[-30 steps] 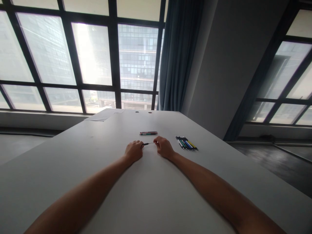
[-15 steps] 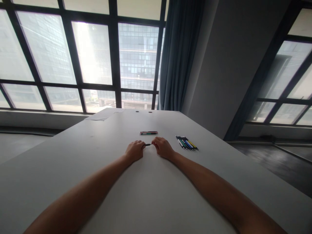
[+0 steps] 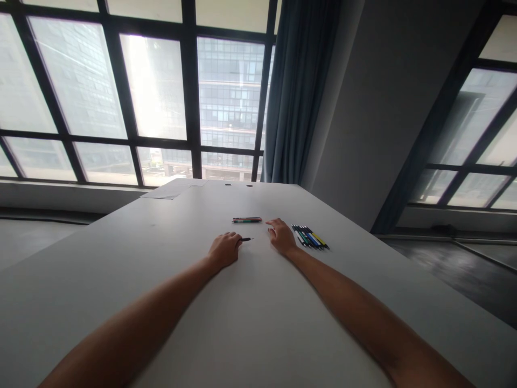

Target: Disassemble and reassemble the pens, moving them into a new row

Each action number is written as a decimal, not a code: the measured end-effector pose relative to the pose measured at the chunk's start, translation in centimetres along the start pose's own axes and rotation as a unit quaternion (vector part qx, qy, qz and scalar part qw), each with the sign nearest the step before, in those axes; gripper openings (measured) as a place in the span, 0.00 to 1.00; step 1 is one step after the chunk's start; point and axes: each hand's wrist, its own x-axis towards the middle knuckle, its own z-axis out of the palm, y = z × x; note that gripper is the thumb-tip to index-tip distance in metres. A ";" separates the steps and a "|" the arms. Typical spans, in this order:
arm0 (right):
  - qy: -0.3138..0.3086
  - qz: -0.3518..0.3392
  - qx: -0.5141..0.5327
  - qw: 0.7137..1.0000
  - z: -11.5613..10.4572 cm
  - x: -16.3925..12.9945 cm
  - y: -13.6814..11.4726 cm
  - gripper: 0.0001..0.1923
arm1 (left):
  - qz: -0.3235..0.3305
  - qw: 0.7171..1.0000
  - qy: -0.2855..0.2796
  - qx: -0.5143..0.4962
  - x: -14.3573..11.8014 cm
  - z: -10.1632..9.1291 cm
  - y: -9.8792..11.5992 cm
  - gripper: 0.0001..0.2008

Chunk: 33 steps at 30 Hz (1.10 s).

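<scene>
My left hand (image 3: 225,249) is closed on a dark pen (image 3: 246,239), whose thin tip points right, just above the white table (image 3: 242,312). To its right, my right hand (image 3: 281,236) has its fingers apart and holds nothing. Its fingertips are close to the right end of a small group of pens (image 3: 246,220) lying crosswise beyond my hands, red and green among them. On the other side of my right hand, several pens (image 3: 310,237) with black ends and white, green, blue and yellow barrels lie side by side at a slant.
Sheets of paper (image 3: 172,188) lie at the table's far left. Two dark round spots (image 3: 249,186) show near the far edge. Behind the table are large windows (image 3: 153,91), a blue curtain (image 3: 288,108) and a grey pillar (image 3: 363,113).
My right hand has come away from the pen's tip and moved right and slightly forward, its fingers opening. My left hand still holds the pen in nearly the same place.
</scene>
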 end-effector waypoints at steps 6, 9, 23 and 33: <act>-0.089 0.027 -0.039 0.995 1.2 0.6 2.0 0.15 | -0.002 1.000 -0.003 0.001 0.1 -0.1 0.0 0.13; -0.113 0.040 -0.024 0.992 1.4 1.0 2.0 0.11 | -0.001 1.000 0.001 0.005 0.1 0.0 0.0 0.13; 0.090 0.091 0.014 0.992 -0.8 0.8 1.7 0.20 | -0.016 1.000 -0.007 0.005 -0.1 -0.1 0.0 0.13; -0.136 0.070 -0.041 0.987 -0.2 0.4 2.0 0.09 | -0.009 1.000 -0.001 0.008 0.0 -0.1 0.0 0.14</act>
